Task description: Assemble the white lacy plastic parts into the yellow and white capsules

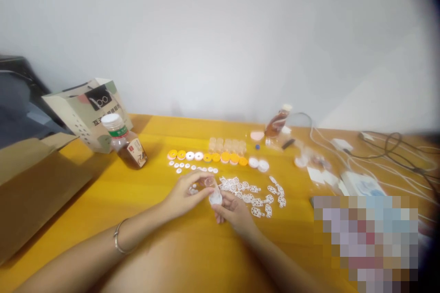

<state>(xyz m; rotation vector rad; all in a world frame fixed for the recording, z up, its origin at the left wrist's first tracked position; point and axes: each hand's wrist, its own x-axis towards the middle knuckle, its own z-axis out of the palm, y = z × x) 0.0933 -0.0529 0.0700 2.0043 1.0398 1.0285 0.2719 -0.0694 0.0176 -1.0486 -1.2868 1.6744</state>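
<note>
My left hand (189, 196) is closed, thumb against fingers, on a small clear round plastic cup (209, 182). Its thumb tip reaches a translucent white round plastic piece (216, 198), which my right hand (235, 213) pinches just in front of me. Whether the two pieces touch is too blurred to tell. White flat lattice-shaped plastic parts (254, 199) lie loosely to the right of my hands. Beyond my fingers run a row of orange and white discs (216, 158) and a scattering of small white discs (187, 165).
Clear cups (227, 145) stand behind the disc row. At left are a brown-filled jar (125, 142), a paper bag (92, 116) and a cardboard box (41, 192). A tilted bottle (277, 121), a blue cap (257, 147) and tangled cables (395, 160) lie toward the right.
</note>
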